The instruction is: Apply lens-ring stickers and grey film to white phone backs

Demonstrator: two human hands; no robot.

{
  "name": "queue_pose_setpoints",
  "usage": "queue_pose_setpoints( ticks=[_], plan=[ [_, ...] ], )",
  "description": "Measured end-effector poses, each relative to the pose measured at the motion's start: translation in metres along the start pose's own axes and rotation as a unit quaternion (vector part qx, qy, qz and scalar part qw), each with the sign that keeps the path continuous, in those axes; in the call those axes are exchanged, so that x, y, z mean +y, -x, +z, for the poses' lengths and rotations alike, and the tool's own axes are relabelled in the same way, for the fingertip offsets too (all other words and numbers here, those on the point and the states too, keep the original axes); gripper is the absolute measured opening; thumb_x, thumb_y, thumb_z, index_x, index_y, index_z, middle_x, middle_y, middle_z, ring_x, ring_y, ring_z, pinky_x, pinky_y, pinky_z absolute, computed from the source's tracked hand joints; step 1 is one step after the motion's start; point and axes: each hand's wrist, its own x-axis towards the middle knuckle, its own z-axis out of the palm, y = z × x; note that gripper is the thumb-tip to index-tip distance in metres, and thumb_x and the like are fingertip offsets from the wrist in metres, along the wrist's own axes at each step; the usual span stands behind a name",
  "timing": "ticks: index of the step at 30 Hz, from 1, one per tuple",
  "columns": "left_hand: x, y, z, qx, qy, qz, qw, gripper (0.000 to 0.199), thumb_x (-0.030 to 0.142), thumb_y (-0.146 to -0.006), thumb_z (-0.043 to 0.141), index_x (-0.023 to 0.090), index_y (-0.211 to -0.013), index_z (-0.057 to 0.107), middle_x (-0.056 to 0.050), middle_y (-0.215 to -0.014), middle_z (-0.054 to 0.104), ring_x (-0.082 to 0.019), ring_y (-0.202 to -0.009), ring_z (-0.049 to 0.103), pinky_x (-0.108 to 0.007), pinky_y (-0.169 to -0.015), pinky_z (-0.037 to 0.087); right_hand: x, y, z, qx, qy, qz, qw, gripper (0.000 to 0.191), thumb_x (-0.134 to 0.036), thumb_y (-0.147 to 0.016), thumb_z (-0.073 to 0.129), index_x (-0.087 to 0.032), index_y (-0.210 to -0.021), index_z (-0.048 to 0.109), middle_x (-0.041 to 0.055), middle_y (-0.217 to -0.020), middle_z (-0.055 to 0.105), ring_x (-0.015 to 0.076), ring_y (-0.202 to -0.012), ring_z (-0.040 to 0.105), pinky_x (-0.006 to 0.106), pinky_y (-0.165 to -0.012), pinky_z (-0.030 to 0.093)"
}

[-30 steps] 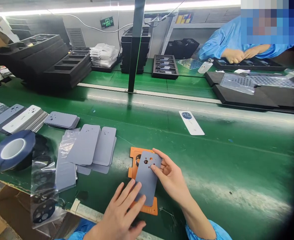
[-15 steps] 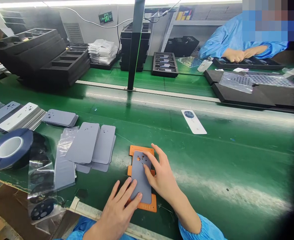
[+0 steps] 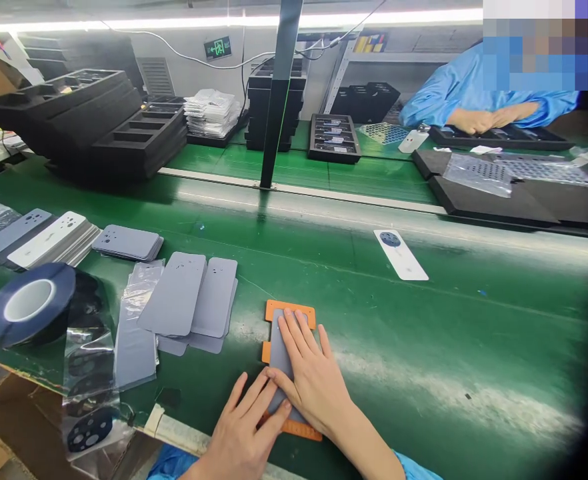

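Note:
A grey phone-back-shaped sheet (image 3: pixel 281 351) lies in an orange jig (image 3: pixel 290 305) near the front edge of the green table. My right hand (image 3: pixel 314 377) rests flat on the sheet, fingers stretched over its upper part and covering most of the holes there. At the sheet's lower left, my left hand (image 3: pixel 247 417) touches it with fingertips apart. The right thumb meets the left fingers. To the left are more grey sheets (image 3: pixel 174 293) in overlapping piles, and a roll of dark round stickers (image 3: pixel 29 303) whose clear strip (image 3: pixel 91 380) hangs over the edge.
A white panel with a dark round patch (image 3: pixel 400 255) lies to the right. White panels (image 3: pixel 49 240) stand stacked at left. Black foam trays (image 3: pixel 119 137) are piled behind. Across a divider post (image 3: pixel 277 100), a co-worker's hands (image 3: pixel 489 120) are over a black tray.
My right hand has gone from fingertips around the sheet's holes to lying flat over its upper part. My left hand stays at the lower left. The view has tilted up slightly.

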Motion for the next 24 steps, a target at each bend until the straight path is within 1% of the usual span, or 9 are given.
queue_pose_setpoints(
  ticks=[5,6,8,10,12,14,16,21,24],
  plan=[
    [0.003,0.000,0.004,0.015,0.013,-0.020,1.000,0.044,0.006,-0.094,0.050,0.016,-0.135,0.064,-0.018,-0.149,0.058,-0.032,-0.147,0.045,-0.051,-0.114,0.047,0.003,-0.001,-0.003,0.002,0.000,0.000,1.000,0.085,-0.067,-0.099,0.043,-0.017,-0.165,0.023,0.0146,-0.165,0.038,0.0386,-0.152,0.034,0.061,-0.120,0.026],
    [0.003,0.000,0.005,0.019,0.022,-0.023,0.999,0.045,0.006,-0.093,0.050,0.015,-0.135,0.064,-0.018,-0.151,0.055,-0.032,-0.147,0.045,-0.051,-0.113,0.048,0.005,-0.001,-0.005,0.008,-0.008,-0.008,1.000,0.082,-0.066,-0.100,0.043,-0.017,-0.164,0.027,0.0147,-0.163,0.041,0.0378,-0.150,0.037,0.061,-0.119,0.026],
    [0.003,-0.002,0.004,0.030,0.045,-0.024,0.998,0.045,0.007,-0.091,0.052,0.014,-0.133,0.064,-0.019,-0.154,0.052,-0.033,-0.147,0.045,-0.049,-0.112,0.049,0.012,-0.002,-0.010,0.040,-0.029,-0.018,0.999,0.067,-0.057,-0.103,0.042,-0.017,-0.157,0.041,0.0147,-0.157,0.052,0.0349,-0.143,0.048,0.059,-0.119,0.026],
    [0.003,-0.005,0.002,0.035,0.072,-0.027,0.996,0.043,0.010,-0.089,0.055,0.013,-0.131,0.064,-0.020,-0.153,0.052,-0.033,-0.146,0.046,-0.049,-0.110,0.052,0.019,-0.003,-0.016,0.100,-0.045,0.006,0.994,0.047,-0.046,-0.105,0.043,-0.018,-0.139,0.061,0.0143,-0.138,0.068,0.0312,-0.125,0.062,0.056,-0.115,0.032],
    [0.001,-0.008,-0.002,0.038,0.107,-0.034,0.993,0.041,0.013,-0.088,0.058,0.012,-0.128,0.064,-0.021,-0.150,0.055,-0.034,-0.143,0.049,-0.047,-0.106,0.055,0.025,-0.004,-0.023,0.149,-0.038,0.058,0.986,0.035,-0.038,-0.104,0.046,-0.019,-0.112,0.075,0.0120,-0.110,0.077,0.0277,-0.100,0.069,0.050,-0.101,0.043],
    [0.000,-0.012,-0.005,0.046,0.148,-0.053,0.987,0.039,0.013,-0.087,0.059,0.012,-0.126,0.064,-0.021,-0.147,0.057,-0.033,-0.140,0.052,-0.045,-0.104,0.058,0.027,-0.004,-0.028,0.159,-0.017,0.102,0.982,0.033,-0.035,-0.103,0.050,-0.020,-0.088,0.076,0.0089,-0.088,0.075,0.0249,-0.082,0.066,0.044,-0.084,0.046],
    [-0.001,-0.017,-0.009,0.063,0.187,-0.080,0.977,0.038,0.011,-0.088,0.058,0.014,-0.126,0.063,-0.020,-0.143,0.059,-0.031,-0.136,0.056,-0.042,-0.101,0.059,0.027,-0.004,-0.030,0.151,-0.003,0.117,0.982,0.037,-0.034,-0.103,0.050,-0.021,-0.079,0.075,0.0075,-0.080,0.073,0.0234,-0.075,0.063,0.041,-0.076,0.044],
    [-0.004,-0.030,-0.014,0.085,0.246,-0.162,0.952,0.034,0.015,-0.093,0.059,0.020,-0.126,0.064,-0.017,-0.133,0.066,-0.028,-0.121,0.066,-0.041,-0.096,0.062,0.024,-0.002,-0.029,0.156,-0.004,0.133,0.979,0.041,-0.035,-0.103,0.049,-0.023,-0.073,0.075,0.0068,-0.081,0.075,0.0228,-0.074,0.064,0.040,-0.074,0.042],
    [-0.006,-0.034,-0.015,0.084,0.277,-0.202,0.936,0.036,0.021,-0.094,0.061,0.021,-0.130,0.062,-0.016,-0.132,0.066,-0.028,-0.118,0.068,-0.039,-0.094,0.062,0.024,-0.001,-0.032,0.162,-0.044,0.138,0.976,0.041,-0.036,-0.103,0.049,-0.024,-0.073,0.075,0.0064,-0.083,0.078,0.0229,-0.074,0.067,0.041,-0.074,0.043]
  ],
)
